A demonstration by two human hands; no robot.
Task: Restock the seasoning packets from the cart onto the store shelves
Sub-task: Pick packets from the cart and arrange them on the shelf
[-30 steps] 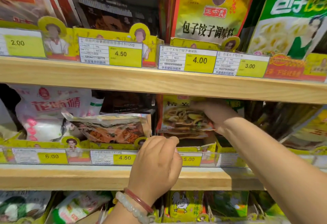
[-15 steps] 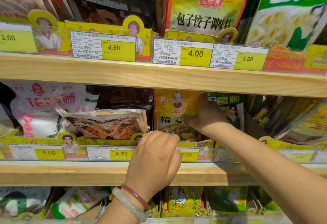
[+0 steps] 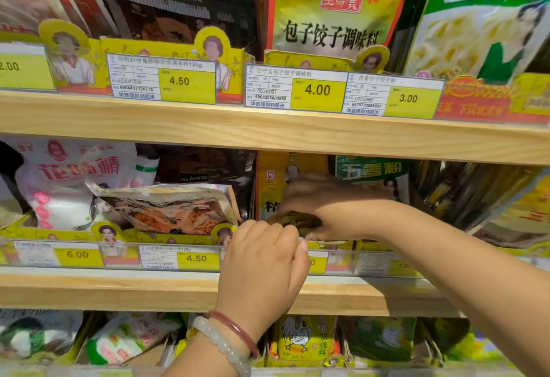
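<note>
Head view: right hand [image 3: 324, 201] grips yellow packet [image 3: 269, 186].

Views: one, head-worn, wide-angle.
Position: directly in front of the store shelves, close.
Direction: forward, roughly level with the middle shelf [image 3: 119, 290].
Coverage: upper shelf edge [image 3: 208, 123] crosses the upper half of the frame; a lower tier of packets runs along the bottom edge.
Near field: hands enter from the bottom centre and lower right.
Shared area: none; single view.
</note>
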